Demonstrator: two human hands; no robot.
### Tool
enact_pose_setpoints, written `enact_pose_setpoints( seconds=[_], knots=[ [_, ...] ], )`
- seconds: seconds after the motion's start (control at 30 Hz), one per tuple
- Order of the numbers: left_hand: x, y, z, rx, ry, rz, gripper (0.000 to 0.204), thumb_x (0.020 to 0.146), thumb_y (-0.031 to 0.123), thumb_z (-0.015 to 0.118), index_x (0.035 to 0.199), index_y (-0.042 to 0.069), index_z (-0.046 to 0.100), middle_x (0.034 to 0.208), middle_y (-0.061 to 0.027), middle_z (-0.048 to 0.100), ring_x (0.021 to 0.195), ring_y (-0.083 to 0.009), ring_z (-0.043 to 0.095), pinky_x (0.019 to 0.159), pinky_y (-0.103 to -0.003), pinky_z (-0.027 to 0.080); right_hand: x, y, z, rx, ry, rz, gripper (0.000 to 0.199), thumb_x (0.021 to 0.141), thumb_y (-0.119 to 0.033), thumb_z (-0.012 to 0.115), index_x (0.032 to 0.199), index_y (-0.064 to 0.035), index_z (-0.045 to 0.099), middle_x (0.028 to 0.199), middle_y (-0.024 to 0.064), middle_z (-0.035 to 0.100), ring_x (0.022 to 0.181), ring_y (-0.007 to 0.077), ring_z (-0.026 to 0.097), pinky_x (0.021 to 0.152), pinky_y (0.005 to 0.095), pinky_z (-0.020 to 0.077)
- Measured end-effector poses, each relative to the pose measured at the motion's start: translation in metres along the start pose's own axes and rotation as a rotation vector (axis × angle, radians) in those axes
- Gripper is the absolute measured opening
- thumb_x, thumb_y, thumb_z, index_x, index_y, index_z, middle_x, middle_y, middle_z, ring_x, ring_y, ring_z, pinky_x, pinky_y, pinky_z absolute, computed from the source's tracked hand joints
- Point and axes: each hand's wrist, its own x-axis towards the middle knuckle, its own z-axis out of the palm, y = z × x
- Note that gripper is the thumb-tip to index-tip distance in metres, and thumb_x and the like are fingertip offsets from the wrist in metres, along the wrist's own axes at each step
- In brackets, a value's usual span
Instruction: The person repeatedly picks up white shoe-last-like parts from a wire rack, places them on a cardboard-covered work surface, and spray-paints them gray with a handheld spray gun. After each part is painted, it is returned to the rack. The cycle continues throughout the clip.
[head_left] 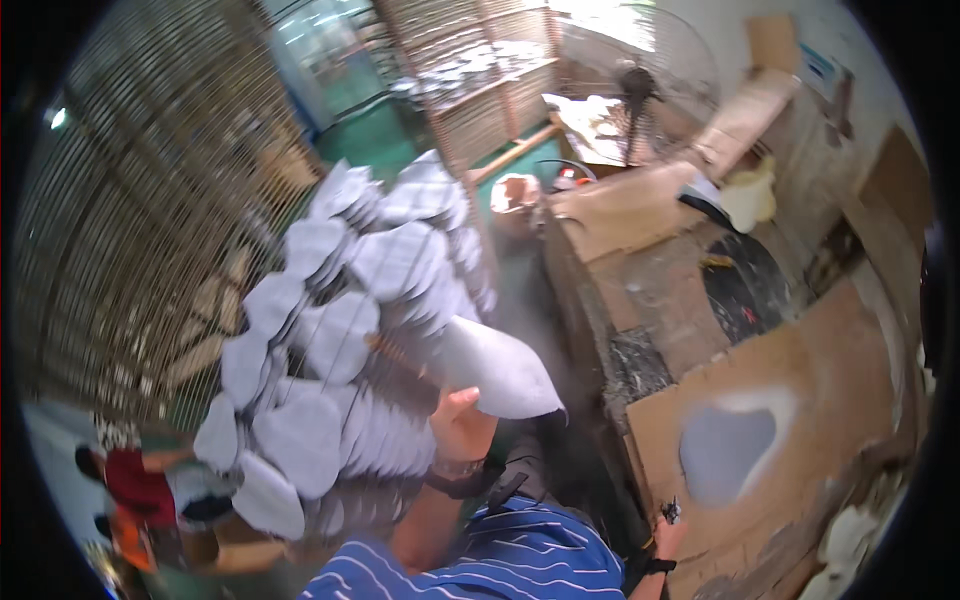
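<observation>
Right hand [668,542] gripping small dark tool [671,512] at worktop [835,365] edge. Left hand [463,428] pinching pale sheet [500,368], between worktop and racked grey pieces [300,435]. Grey patch [727,452] on worktop. Fan [636,85] far back.

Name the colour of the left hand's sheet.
The sheet is greyish white; best in head view.

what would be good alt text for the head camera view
The left hand holds a pale curved piece beside rows of similar pieces; the right hand holds a small dark object by cardboard bearing a rounded grey piece.
</observation>
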Motion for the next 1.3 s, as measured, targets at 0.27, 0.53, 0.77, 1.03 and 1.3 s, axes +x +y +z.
enact_pose_setpoints(
  seconds=[0.27, 0.53, 0.77, 1.03, 1.3],
  knots=[
    [0.022, 0.095, -0.039, -0.065, 0.143, 0.287, 0.053, 0.084, 0.007, 0.056, 0.137, -0.001, 0.050, 0.124, -0.0135, 0.064, 0.113, -0.0303, 0.064, 0.101, -0.048, 0.051, 0.010, 0.000, -0.012, -0.049, 0.005, -0.002, 0.016, 0.069, -0.008, 0.069, 0.073, 0.0072, 0.064, 0.062, 0.0151, 0.064, 0.055, 0.0251, 0.063, 0.053, 0.0424, 0.0489],
    [0.072, 0.243, -0.086, 0.133, 0.057, 0.700, 0.046, 0.084, 0.009, 0.061, 0.129, 0.001, 0.057, 0.125, -0.0136, 0.065, 0.115, -0.0311, 0.062, 0.099, -0.049, 0.049, 0.033, 0.046, 0.003, -0.063, 0.118, -0.140, 0.019, 0.071, -0.010, 0.068, 0.070, 0.0081, 0.063, 0.061, 0.0157, 0.064, 0.053, 0.0268, 0.064, 0.052, 0.0423, 0.0496],
    [0.060, 0.192, -0.265, 1.516, 1.503, 0.646, 0.090, 0.073, 0.020, 0.074, 0.147, -0.009, 0.031, 0.145, -0.0306, 0.041, 0.134, -0.0414, 0.043, 0.116, -0.051, 0.030, 0.001, -0.011, -0.011, 0.044, 0.014, 0.036, 0.020, 0.072, -0.011, 0.069, 0.072, 0.0075, 0.062, 0.057, 0.0139, 0.061, 0.051, 0.0252, 0.062, 0.049, 0.0398, 0.0488],
    [0.051, 0.144, -0.246, 2.264, 1.321, 0.505, 0.075, 0.073, 0.008, 0.073, 0.143, 0.014, 0.046, 0.131, -0.0099, 0.057, 0.124, -0.0300, 0.053, 0.112, -0.060, 0.032, 0.009, 0.011, -0.005, 0.059, 0.060, 0.032, 0.016, 0.072, -0.009, 0.068, 0.075, 0.0053, 0.061, 0.061, 0.0102, 0.061, 0.048, 0.0197, 0.058, 0.045, 0.0372, 0.0458],
    [0.048, 0.141, -0.244, 2.337, 1.178, 0.291, 0.043, 0.087, 0.007, 0.062, 0.129, 0.014, 0.060, 0.110, -0.0091, 0.072, 0.109, -0.0288, 0.065, 0.116, -0.062, 0.027, -0.014, -0.031, -0.017, 0.107, 0.013, 0.023, 0.016, 0.073, -0.010, 0.067, 0.076, 0.0050, 0.063, 0.058, 0.0094, 0.058, 0.048, 0.0198, 0.056, 0.045, 0.0377, 0.0447]
  ],
)
